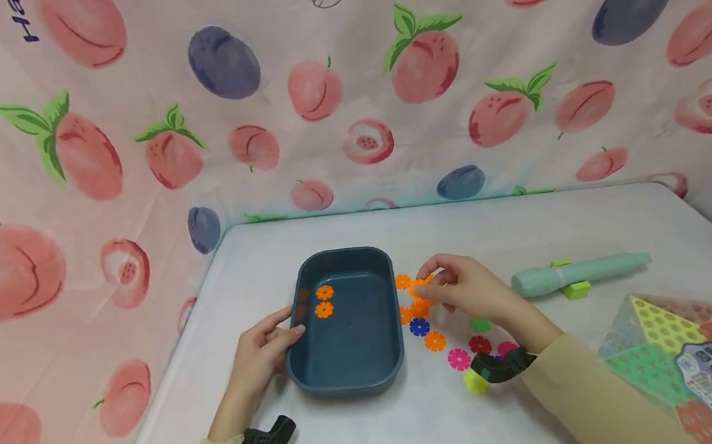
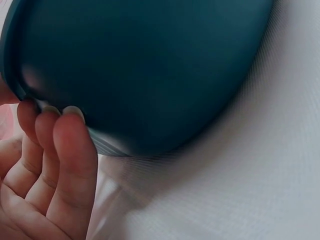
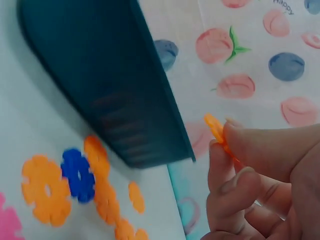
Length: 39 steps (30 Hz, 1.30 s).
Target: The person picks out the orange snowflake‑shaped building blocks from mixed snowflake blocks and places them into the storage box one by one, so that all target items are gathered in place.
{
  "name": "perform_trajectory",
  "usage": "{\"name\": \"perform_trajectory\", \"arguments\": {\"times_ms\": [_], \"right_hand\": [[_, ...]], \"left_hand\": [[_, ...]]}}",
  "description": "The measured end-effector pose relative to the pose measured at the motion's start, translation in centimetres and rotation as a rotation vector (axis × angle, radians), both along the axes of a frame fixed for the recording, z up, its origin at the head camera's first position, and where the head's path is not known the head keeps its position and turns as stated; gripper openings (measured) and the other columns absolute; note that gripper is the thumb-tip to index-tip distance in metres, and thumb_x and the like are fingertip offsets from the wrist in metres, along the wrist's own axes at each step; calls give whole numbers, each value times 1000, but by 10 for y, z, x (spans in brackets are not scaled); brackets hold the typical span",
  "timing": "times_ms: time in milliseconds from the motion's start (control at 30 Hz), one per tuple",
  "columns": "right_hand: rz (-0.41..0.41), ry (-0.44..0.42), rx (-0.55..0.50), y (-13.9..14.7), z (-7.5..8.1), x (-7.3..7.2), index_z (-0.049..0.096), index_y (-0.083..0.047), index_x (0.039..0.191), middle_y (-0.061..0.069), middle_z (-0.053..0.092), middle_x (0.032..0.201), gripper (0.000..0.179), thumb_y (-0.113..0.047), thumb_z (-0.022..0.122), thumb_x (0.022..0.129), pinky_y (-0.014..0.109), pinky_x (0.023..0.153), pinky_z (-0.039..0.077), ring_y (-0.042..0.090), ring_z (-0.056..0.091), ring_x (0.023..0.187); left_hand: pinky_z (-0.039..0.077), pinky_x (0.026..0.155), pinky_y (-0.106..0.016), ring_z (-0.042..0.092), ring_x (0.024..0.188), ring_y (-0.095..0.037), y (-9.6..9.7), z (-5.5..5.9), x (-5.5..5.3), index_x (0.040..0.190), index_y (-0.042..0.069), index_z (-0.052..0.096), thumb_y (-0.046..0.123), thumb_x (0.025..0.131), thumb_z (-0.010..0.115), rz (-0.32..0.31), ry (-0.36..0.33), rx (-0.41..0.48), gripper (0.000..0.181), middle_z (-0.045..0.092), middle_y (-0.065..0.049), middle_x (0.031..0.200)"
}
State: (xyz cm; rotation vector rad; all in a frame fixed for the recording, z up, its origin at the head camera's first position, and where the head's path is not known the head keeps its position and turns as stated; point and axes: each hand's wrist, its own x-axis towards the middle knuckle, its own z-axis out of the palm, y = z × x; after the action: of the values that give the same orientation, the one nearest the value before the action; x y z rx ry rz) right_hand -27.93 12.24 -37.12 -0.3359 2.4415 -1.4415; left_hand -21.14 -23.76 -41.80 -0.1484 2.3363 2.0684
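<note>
A dark blue plastic tub (image 1: pixel 348 362) stands on the white table with two orange flower-shaped discs (image 1: pixel 324 310) lying inside. My left hand (image 1: pixel 258 358) grips the tub's left wall, thumb over the rim; in the left wrist view its fingertips (image 2: pixel 70 130) press against the outer side. Just beyond the tub's right wall, my right hand (image 1: pixel 469 288) pinches an orange disc (image 3: pixel 214 125) between thumb and forefinger. Under and in front of that hand lie more orange discs (image 1: pixel 435 341) and a blue disc (image 1: pixel 419 327).
Pink (image 1: pixel 459 359), red (image 1: pixel 480 344), green and yellow (image 1: pixel 476 382) discs lie near the right wrist. A mint-green tapered cylinder (image 1: pixel 592 270) rests on a lime-green support (image 1: pixel 577 290) at right. A clear bag of colourful perforated sheets (image 1: pixel 668 355) lies front right. Fruit-print cloth hangs behind.
</note>
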Motion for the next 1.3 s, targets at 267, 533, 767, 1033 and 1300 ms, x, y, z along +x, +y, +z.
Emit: {"name": "perform_trajectory", "arguments": {"times_ms": [267, 533, 767, 1033, 1300], "right_hand": [[74, 40, 0, -31, 19, 0, 66, -18, 110, 13, 73, 96, 27, -34, 78, 92, 41, 60, 51, 47, 62, 76], [176, 105, 16, -59, 40, -2, 67, -18, 106, 10, 72, 91, 23, -31, 79, 92, 43, 61, 54, 36, 61, 69], [221, 95, 56, -72, 37, -13, 67, -18, 106, 12, 71, 90, 22, -31, 79, 92, 34, 57, 50, 32, 58, 65], [285, 69, 79, -83, 39, -22, 66, -17, 108, 6, 73, 86, 26, -34, 79, 92, 33, 53, 46, 32, 58, 62], [329, 29, 107, -96, 38, -28, 67, -16, 107, 3, 75, 88, 27, -35, 80, 91, 38, 62, 52, 46, 64, 77]], "left_hand": [[37, 55, -26, 43, 58, -15, -3, 3, -1, 138, 8, 64, 18, 94, 75, -5, 0, -12, 47, 50, -2, 66], [37, 56, -26, 42, 57, -15, -5, 0, -3, 139, 7, 63, 18, 94, 76, -20, -10, 20, 48, 49, -1, 66], [35, 56, -27, 41, 57, -16, -5, -1, -4, 139, 7, 63, 19, 94, 75, -28, 2, 12, 47, 47, -2, 65], [36, 55, -26, 40, 56, -15, -4, 0, -6, 139, 5, 62, 17, 94, 75, -33, 9, 29, 49, 46, -1, 64], [36, 55, -26, 40, 56, -15, -4, -3, -5, 140, 4, 61, 16, 94, 74, -37, 0, 29, 49, 46, 0, 64]]}}
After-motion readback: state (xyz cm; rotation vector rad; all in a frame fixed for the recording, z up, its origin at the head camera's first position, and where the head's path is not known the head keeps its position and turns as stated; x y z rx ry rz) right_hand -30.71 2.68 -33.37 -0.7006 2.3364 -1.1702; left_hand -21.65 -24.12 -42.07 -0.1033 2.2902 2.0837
